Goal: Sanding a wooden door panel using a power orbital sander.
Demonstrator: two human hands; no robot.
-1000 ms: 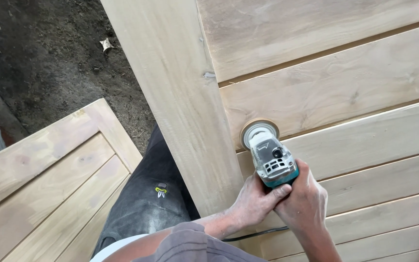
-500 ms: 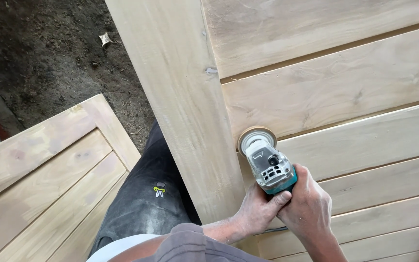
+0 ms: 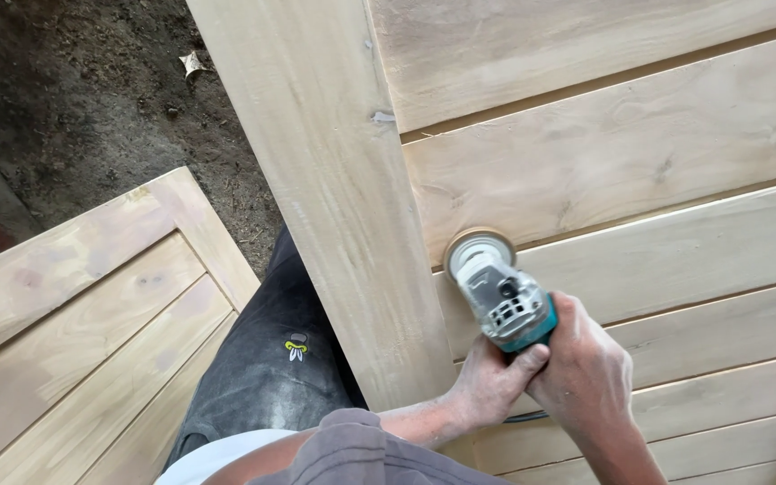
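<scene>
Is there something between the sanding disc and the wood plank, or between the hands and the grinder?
Nothing visible. Both the left hand and the right hand grip the grinder directly, and its sanding disc lies against the plank beside the upright board.

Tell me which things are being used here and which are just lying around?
In use: sander, gripped by left hand and right hand; slatted wooden panel under its disc.

Lying about: second wooden panel; paper scrap on dirt ground.

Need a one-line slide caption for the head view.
Both hands, left hand and right hand, grip an angle grinder, its sanding disc on a slatted wooden panel.
</scene>
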